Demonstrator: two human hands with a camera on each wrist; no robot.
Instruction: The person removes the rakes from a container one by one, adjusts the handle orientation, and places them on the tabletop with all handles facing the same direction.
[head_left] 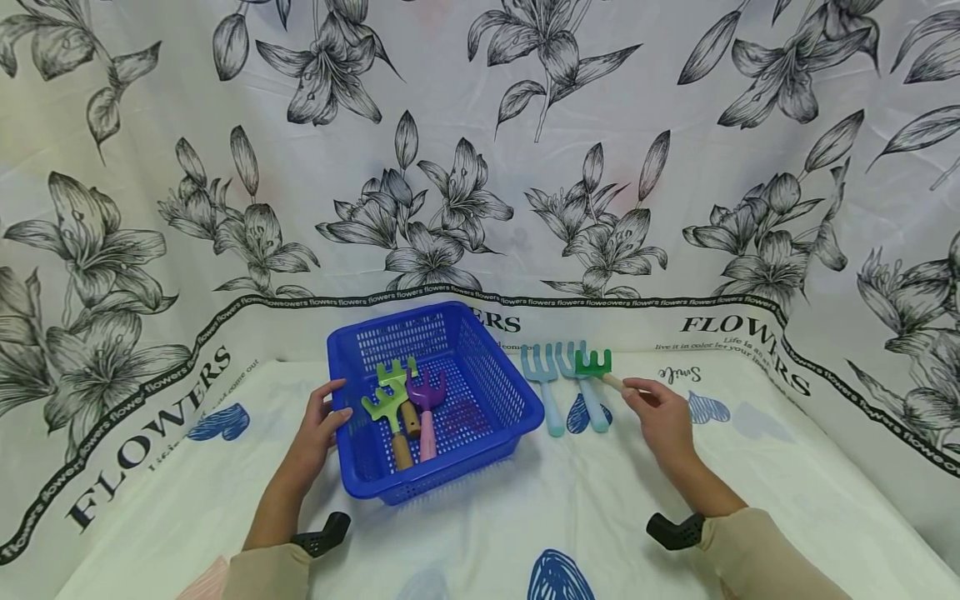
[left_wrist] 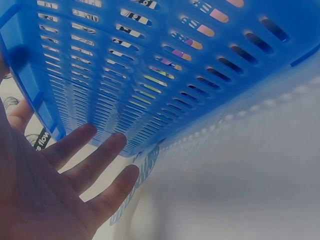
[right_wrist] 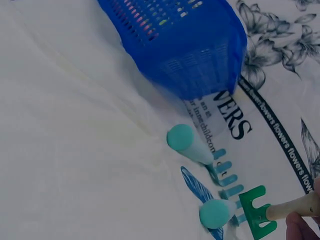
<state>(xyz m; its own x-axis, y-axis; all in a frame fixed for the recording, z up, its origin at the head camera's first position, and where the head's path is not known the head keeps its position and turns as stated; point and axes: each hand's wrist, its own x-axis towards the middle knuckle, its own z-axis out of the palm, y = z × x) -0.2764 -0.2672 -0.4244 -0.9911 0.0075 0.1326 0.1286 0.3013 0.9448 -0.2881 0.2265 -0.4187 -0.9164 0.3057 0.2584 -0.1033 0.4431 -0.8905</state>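
Observation:
A blue plastic basket [head_left: 442, 478] stands left of centre, its left rim between the thumb and a finger of my left hand [head_left: 313, 433]. The other fingers [left_wrist: 107, 157] spread beside its slotted outside in the left wrist view. Inside lie a light-green hand rake [head_left: 390, 407] with a wooden handle, a second green one [head_left: 393, 375] partly overlapped, and a purple rake [head_left: 427, 396] with a pink handle. My right hand [head_left: 666, 421] pinches the pale wooden handle of a small dark-green rake [head_left: 595, 364]. Its head overlaps one light-blue rake [head_left: 592, 407] in the head view; another light-blue rake [head_left: 551, 404] lies beside that.
A white cloth [head_left: 465, 546] with blue heart prints covers the table. Behind the basket and rakes rises a flower-printed curtain [head_left: 525, 217], which also closes in both sides. A black wrist mount [head_left: 322, 535] sits on the left wrist, another [head_left: 675, 531] on the right.

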